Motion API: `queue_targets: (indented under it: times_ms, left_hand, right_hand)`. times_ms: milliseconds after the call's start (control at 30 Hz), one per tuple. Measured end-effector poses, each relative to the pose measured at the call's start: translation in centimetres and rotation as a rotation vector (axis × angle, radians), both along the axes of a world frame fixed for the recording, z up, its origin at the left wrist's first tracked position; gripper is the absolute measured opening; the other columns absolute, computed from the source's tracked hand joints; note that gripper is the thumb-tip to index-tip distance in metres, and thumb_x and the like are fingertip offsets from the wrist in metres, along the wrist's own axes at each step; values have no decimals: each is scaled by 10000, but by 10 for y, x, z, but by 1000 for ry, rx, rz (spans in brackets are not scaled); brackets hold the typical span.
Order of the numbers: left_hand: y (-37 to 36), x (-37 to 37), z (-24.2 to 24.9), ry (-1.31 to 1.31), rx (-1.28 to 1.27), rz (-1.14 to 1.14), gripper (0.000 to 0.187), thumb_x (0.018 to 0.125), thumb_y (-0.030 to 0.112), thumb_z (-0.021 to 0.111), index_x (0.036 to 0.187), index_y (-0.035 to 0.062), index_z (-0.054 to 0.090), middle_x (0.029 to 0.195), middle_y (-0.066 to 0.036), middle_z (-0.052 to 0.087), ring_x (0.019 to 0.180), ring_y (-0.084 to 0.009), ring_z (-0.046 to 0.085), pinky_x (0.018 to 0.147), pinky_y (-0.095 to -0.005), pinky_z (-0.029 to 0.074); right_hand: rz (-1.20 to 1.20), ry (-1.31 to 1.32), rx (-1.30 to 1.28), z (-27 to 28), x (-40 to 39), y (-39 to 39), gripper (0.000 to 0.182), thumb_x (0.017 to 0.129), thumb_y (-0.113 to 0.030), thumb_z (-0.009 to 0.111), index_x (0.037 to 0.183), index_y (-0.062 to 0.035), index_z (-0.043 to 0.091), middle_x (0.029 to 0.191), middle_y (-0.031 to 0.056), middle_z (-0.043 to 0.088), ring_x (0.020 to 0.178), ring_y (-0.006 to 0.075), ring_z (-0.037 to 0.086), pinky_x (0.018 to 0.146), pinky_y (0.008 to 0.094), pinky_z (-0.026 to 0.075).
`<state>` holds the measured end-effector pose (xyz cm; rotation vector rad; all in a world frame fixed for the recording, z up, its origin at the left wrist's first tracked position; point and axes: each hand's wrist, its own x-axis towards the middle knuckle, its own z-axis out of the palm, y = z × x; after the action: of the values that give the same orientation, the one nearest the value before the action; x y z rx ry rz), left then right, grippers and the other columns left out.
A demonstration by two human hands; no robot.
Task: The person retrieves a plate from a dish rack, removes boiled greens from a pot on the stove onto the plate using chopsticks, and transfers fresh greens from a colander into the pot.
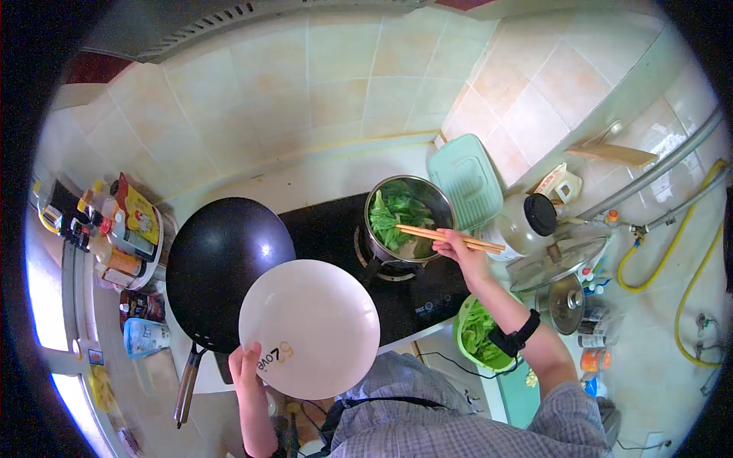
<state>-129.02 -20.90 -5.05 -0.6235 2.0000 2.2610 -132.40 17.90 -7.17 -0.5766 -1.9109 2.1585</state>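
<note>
Gripping: the right hand (pixel 459 249) is closing its fingers round a pair of wooden chopsticks (pixel 450 238); the sticks are lying level, their tips reaching left over the pot's rim
Left hand: the left hand (pixel 244 364) is pinching the near left edge of a white plate (pixel 309 328); the thumb is lying on the rim, beside dark and gold lettering
Plate: it is being held flat in the air, near the person; it is overlapping the near right edge of the wok
Pot: a steel pot (pixel 439 200) is sitting on the black hob (pixel 328 229), right of centre; green leaves (pixel 393 214) are filling it
Wok: a black wok (pixel 221 259) is sitting left of the pot; its wooden handle is pointing near
Right side: a green basket of leaves (pixel 479 333) is lying under the right forearm; a pale green board (pixel 466 179) is leaning on the far tiles
Left side: sauce bottles (pixel 122 229) are crowding a rack at the left
</note>
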Motion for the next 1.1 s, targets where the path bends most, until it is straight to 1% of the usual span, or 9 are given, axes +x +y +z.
queue_targets:
  times_ms: [67,100,267,400,467,567,667,867,1100]
  left_hand:
    - [4,1,9,-75,36,-2,377,742,309,567,930,-16,533,805,-65,552,750,-118,521,677,-244,403]
    - [5,0,12,-78,35,-2,377,742,309,567,930,-16,533,805,-65,552,750,-118,521,677,-244,403]
    - [12,-5,23,-28,85,-140,323,761,287,550,888,-10,539,787,-47,548,717,-104,503,643,-235,385]
    - [17,-11,18,3,83,-128,310,774,281,533,861,-16,546,763,-39,547,712,-96,497,637,-231,377]
    - [22,-15,12,21,65,32,299,786,274,519,830,-20,551,737,-32,546,704,-89,497,632,-229,370]
    - [28,-22,23,91,110,-77,285,791,271,516,798,-13,550,725,-26,542,684,-90,494,629,-230,367]
    - [42,-26,41,87,123,-85,260,793,261,520,760,5,549,705,-14,537,652,-82,485,607,-225,362]
    - [36,-31,32,98,112,-160,256,798,265,512,759,16,555,703,-7,554,649,-64,497,593,-210,371]
    - [40,-27,37,103,109,-110,267,797,263,511,762,1,553,709,-24,561,649,-76,510,587,-213,380]
  right_hand:
    - [-55,-34,-54,1,5,1,325,824,-257,509,977,27,547,858,128,593,727,174,593,695,252,488]
    - [-55,-36,-54,-1,8,2,325,824,-257,509,977,27,547,858,128,593,727,174,593,695,252,488]
    - [-163,24,-150,-2,19,16,340,832,-255,491,1003,37,526,850,102,591,773,155,577,717,238,463]
    - [-163,65,-103,19,23,30,343,834,-244,487,1020,42,508,836,88,588,758,137,565,695,221,449]
    - [-167,92,-95,30,24,37,345,833,-245,488,1022,43,506,838,85,586,758,135,564,698,219,447]
    - [-170,154,-80,46,24,45,350,833,-248,489,1030,42,500,843,80,581,757,126,560,713,215,443]
    - [-212,169,-47,62,24,50,356,838,-247,483,1045,43,488,847,79,578,763,118,554,722,214,446]
    - [-218,244,-28,88,21,60,347,835,-233,488,1038,48,493,833,92,580,750,121,558,714,206,448]
    - [-217,312,-16,110,20,64,338,833,-221,489,1039,47,494,828,91,583,744,118,560,710,207,452]
